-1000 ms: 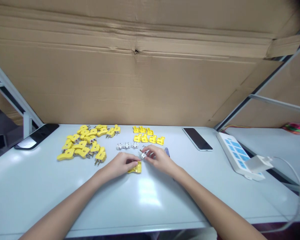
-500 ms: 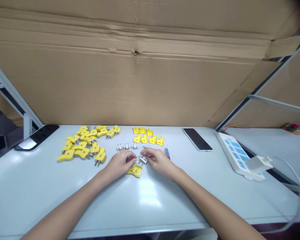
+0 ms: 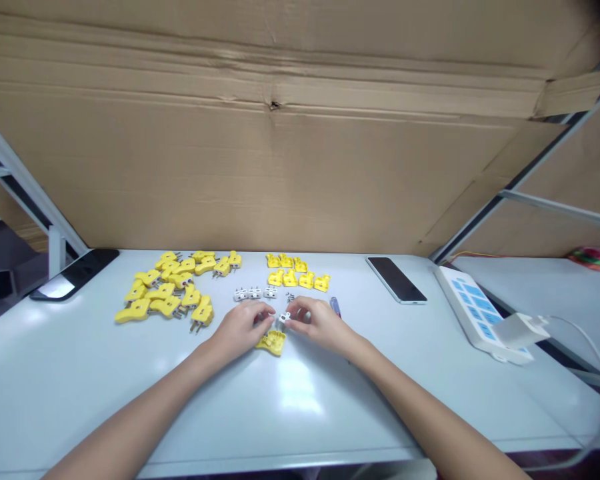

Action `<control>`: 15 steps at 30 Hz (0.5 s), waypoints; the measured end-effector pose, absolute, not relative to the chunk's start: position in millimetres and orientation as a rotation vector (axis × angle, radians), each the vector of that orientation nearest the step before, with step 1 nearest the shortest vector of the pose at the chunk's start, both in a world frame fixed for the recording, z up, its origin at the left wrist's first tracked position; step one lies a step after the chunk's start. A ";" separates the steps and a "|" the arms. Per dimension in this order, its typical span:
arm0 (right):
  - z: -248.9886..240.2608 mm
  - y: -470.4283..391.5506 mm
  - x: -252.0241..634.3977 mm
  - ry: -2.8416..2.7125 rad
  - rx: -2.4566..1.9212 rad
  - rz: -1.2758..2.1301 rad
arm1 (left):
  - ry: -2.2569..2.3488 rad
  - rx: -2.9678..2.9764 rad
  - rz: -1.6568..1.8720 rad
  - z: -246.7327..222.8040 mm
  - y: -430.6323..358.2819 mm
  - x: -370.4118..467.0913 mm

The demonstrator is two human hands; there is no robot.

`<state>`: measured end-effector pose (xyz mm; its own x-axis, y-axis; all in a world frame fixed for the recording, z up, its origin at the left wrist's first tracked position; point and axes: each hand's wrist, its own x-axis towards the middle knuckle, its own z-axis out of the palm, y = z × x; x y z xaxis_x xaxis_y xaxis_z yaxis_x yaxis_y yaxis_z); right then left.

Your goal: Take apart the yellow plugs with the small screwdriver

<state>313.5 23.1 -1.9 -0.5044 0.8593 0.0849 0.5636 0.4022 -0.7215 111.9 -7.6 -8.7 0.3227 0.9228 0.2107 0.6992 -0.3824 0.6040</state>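
Observation:
My right hand point(image 3: 316, 320) pinches a white plug insert point(image 3: 283, 318) between thumb and fingers. Close to its left, my left hand point(image 3: 245, 325) has thumb and forefinger nearly together; whatever small thing they hold, if any, I cannot make out. Just below both hands a yellow plug shell half point(image 3: 273, 343) lies with its hollow side up. Beyond my left hand stand three more white plug inserts point(image 3: 255, 293) in a row. Small screws point(image 3: 291, 297) lie beyond my right fingers, and a screwdriver point(image 3: 335, 307) with a clear bluish handle is partly hidden behind that hand.
Several assembled yellow plugs point(image 3: 165, 306) are heaped at the left. Yellow shell halves point(image 3: 306, 279) lie in two rows at the back. A phone point(image 3: 397, 280) and a white power strip point(image 3: 473, 310) with an adapter occupy the right; a dark glossy object point(image 3: 75, 275) is far left.
The white insert in my right hand has turned, so its pins point less plainly toward me. Both hands have stayed close together above the yellow shell half.

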 end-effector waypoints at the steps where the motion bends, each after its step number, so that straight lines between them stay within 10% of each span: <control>1: -1.9 22.6 312.7 -2.203 -1.184 0.915 | 1.429 2.194 0.748 -8.5 -7.9 112.2; 15: -10.1 14.6 309.3 -2.095 -0.676 0.646 | 1.190 2.126 1.045 -6.6 -9.7 111.8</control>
<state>309.3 14.6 -10.1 -0.5174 0.6584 0.5467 0.2363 0.7239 -0.6481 111.8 -9.7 -6.6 0.3284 0.8632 0.3836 0.4916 -0.5029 0.7109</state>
